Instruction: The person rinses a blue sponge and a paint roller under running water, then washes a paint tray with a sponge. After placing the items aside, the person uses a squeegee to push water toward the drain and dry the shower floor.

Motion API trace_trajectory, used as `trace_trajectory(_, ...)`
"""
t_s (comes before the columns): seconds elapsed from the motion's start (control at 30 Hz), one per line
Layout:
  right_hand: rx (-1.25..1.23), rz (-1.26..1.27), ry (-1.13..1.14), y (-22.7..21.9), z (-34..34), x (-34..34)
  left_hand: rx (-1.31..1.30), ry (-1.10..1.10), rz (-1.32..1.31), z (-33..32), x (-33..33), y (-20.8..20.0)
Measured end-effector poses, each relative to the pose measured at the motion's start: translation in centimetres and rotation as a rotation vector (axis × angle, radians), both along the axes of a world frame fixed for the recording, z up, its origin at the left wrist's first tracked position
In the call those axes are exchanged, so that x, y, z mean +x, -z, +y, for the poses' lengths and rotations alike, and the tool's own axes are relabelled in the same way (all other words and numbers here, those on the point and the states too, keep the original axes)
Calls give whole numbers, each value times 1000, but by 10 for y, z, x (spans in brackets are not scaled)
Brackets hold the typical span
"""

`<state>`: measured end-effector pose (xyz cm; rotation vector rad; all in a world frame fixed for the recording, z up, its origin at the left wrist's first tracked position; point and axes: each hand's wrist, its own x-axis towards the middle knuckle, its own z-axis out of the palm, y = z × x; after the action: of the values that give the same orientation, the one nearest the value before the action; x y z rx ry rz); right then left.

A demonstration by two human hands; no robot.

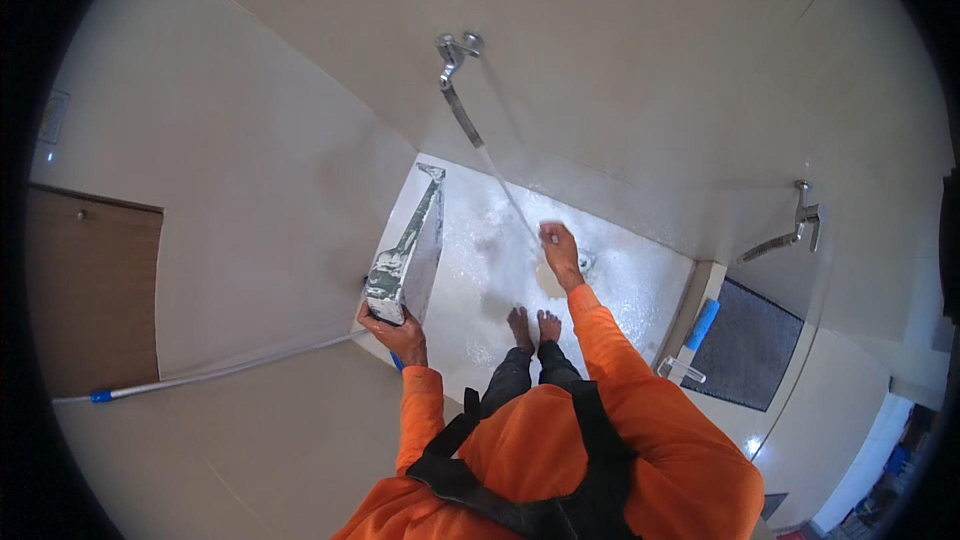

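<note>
Long, narrow, dark-green piece (388,280) with patchy white coating, at left of the glossy wet white floor (470,280) | left hand (402,338) clamped round its near end | right hand (560,243) well apart, curled beside the water stream (510,193) from the far chrome tap (448,58); I can't tell if it holds anything

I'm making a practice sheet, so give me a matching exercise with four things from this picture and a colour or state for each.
1. Left tap
2. Right tap
3. Long block
4. Right sleeve

A. Orange
B. Water streaming out
C. Held in the left grip
D. No water visible

Pairs: 1-B, 2-D, 3-C, 4-A
</note>
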<state>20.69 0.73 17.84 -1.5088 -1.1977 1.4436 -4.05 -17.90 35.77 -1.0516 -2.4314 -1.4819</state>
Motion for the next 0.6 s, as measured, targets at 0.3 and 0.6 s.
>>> trace_trajectory(0.3,1040,-348,-140,-292,232,-55,57,-127,30,-26,9,7)
trace_trajectory(0.6,816,-645,-23,-321,250,-80,129,-162,-34,-37,-13,57)
